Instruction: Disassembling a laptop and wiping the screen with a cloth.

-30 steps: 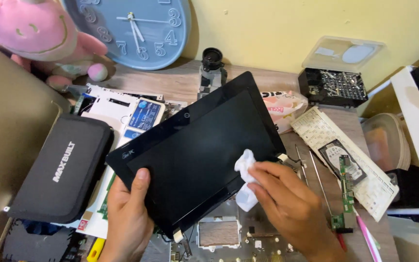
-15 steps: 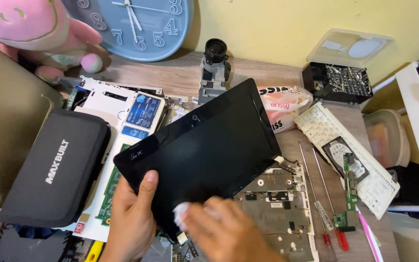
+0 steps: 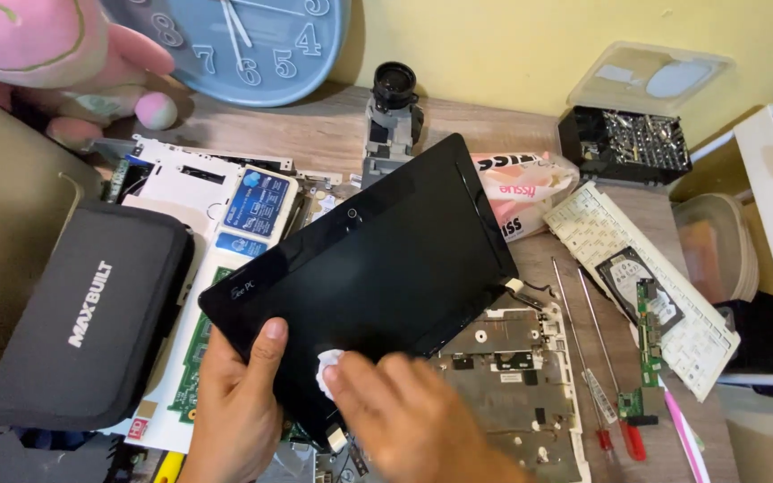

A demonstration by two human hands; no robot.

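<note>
Left hand (image 3: 234, 407) coming up from the bottom edge, palm under the near left edge of the black laptop screen panel (image 3: 369, 268), thumb laid flat on the glossy bezel and pointing away from the body, fingers hidden beneath; grip clenched on the panel's edge. Panel held tilted, its far corner raised toward the back of the wooden surface (image 3: 333, 125), its near corner low between both hands.

Right hand (image 3: 404, 416) entering from the lower right, blurred, back of the hand up, fingers bunched and pressing a small white wad of tissue (image 3: 327, 371) onto the panel's lower part, just beside the left thumb; grip closed on the wad.

Under and right of the panel, an opened laptop base (image 3: 512, 376) with bare metal and white frame. Left of the panel, a white laptop shell part (image 3: 190, 188) with blue stickers, and a black zipped case (image 3: 91, 313) at the left edge. Behind, a blue wall clock (image 3: 252, 45) leaning on the yellow wall, a pink plush toy (image 3: 38, 54), a small black lens unit (image 3: 394, 98). To the right, a pink tissue pack (image 3: 521, 188), a black bit set (image 3: 628, 143) with clear lid, a white keyboard (image 3: 646, 286) carrying a hard drive (image 3: 630, 273) and a green circuit strip (image 3: 648, 349), and two thin red-handled screwdrivers (image 3: 597, 376).
</note>
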